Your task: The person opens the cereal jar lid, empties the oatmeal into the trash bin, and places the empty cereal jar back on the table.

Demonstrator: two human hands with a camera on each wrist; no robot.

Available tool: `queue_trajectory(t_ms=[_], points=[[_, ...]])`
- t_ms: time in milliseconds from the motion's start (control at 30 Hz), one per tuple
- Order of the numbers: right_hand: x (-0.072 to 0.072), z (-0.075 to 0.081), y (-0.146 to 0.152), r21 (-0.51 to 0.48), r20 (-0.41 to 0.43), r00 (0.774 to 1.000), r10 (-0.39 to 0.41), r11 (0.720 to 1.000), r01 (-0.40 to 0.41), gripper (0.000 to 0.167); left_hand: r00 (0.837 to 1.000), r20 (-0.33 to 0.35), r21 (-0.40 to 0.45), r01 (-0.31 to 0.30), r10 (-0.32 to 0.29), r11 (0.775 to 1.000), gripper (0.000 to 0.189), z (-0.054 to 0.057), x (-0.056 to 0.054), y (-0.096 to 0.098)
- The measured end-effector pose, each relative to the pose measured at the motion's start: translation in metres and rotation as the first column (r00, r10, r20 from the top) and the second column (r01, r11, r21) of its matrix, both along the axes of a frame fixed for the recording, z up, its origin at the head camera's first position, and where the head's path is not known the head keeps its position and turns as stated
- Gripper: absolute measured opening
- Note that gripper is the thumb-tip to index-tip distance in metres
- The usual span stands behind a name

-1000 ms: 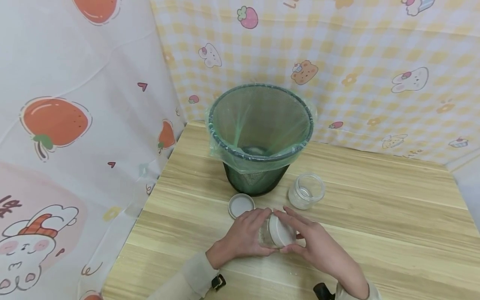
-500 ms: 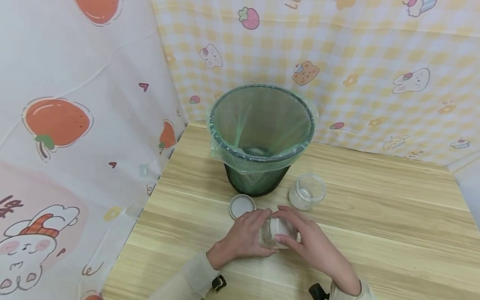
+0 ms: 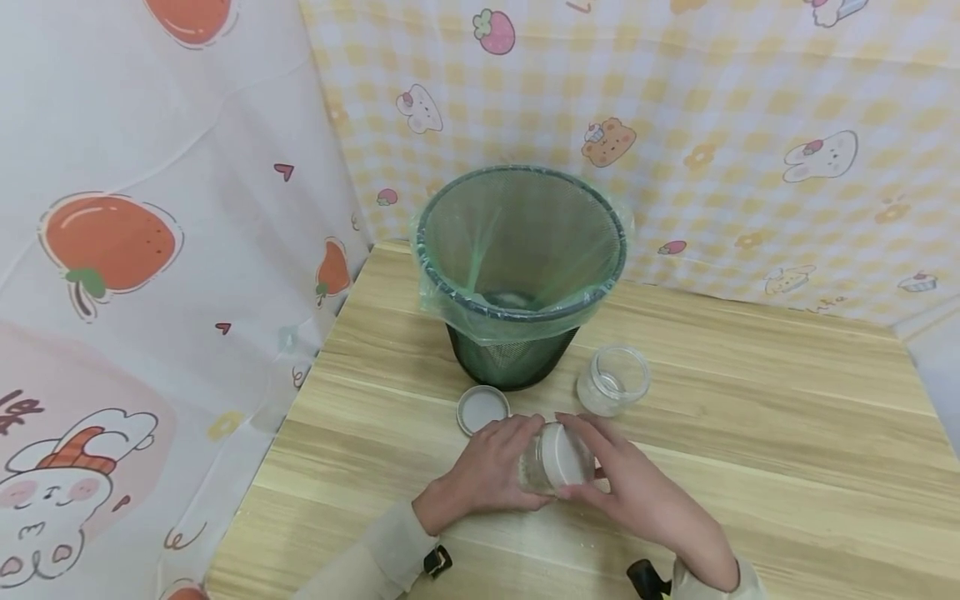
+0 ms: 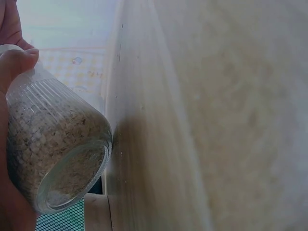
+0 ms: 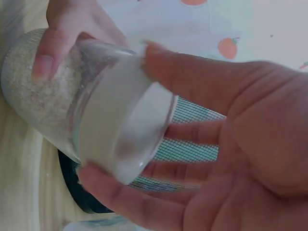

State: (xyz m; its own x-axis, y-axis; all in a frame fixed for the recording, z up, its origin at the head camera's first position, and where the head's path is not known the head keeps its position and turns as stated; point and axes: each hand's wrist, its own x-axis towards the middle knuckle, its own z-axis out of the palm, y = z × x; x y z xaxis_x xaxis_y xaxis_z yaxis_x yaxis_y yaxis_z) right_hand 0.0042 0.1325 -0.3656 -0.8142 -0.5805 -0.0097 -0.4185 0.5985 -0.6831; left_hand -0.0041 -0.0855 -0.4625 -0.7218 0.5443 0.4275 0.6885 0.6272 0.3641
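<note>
A clear glass jar [image 3: 531, 468] lies tilted between both hands, its white lid [image 3: 564, 457] facing right. My left hand [image 3: 486, 467] grips the jar round its body. Pale, flaky grains [image 4: 53, 130] fill much of it in the left wrist view, where its round base faces the camera. At the other end, my right hand [image 3: 637, 487] has thumb and fingertips spread round the rim of the lid. In the right wrist view the thumb [image 5: 187, 74] is at one side of the lid and a finger [image 5: 110, 187] at the opposite side.
Behind the hands stands a mesh wastebasket [image 3: 513, 358] lined with a thin green bag. An uncovered glass jar [image 3: 613, 382] is right of its base. A loose lid [image 3: 483, 411] lies near the left hand on the wooden table [image 3: 750, 417]. Patterned cloths hang behind and at left.
Half a second ago the right thumb lay across the lid's face; now it has drawn back to the rim, with the lid more visible. The left hand keeps its hold on the jar.
</note>
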Motion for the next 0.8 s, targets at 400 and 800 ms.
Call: queue_trajectory(t_ms=[400,800], points=[[0.0,-0.009,-0.006,-0.067,-0.062,0.998,-0.011,0.998,0.007,0.084,1.0,-0.002,0.012,-0.002,0.002,1.0,0.088,0.001,-0.001,-0.001],[-0.004,-0.005,-0.008,0.037,-0.098,0.995,-0.024,0.999,0.027,0.076,1.0,-0.017,0.0,-0.004,0.004,1.0,0.086,0.002,0.001,0.0]])
